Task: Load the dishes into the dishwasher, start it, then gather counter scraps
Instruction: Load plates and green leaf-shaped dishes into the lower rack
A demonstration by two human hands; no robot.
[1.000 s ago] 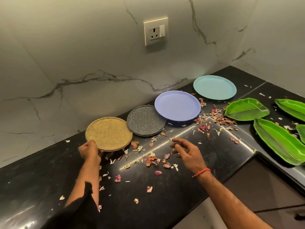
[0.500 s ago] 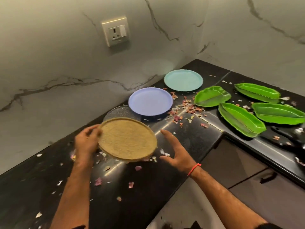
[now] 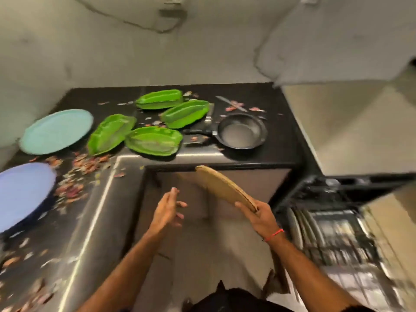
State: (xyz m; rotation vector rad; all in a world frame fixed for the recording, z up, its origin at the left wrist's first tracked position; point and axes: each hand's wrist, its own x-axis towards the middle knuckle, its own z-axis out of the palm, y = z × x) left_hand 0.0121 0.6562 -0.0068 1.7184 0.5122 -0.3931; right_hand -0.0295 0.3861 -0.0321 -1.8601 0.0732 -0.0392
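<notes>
Right now the right hand (image 3: 258,218) grips the tan plate (image 3: 222,188) by its near rim, fingers curled round the edge, plate tilted nearly on edge; probably angled so it can slot upright into the dishwasher rack (image 3: 333,235) just to the right, where several pale plates already stand in a row; rack detail is blurred. Left hand (image 3: 167,210) floats free beside it, fingers loose and spread, holding nothing; looks like it has no job here beyond balance. Both hands hang over the floor gap in front of the cabinet face (image 3: 225,176), off the counter.

Further out, the black counter (image 3: 279,154) wraps an L; its polished top is littered with pinkish peel scraps (image 3: 76,172), thickest near the inner corner; scraps not yet gathered. Blue plate (image 3: 22,194) at the left edge, teal plate (image 3: 56,131) behind it; four green leaf-shaped dishes (image 3: 155,140) clustered mid-counter, some touching; black pan (image 3: 242,134) beside them, handle pointing left; a knife (image 3: 231,103) beyond. Marble-look wall (image 3: 135,52) at the back; most loading remains.
</notes>
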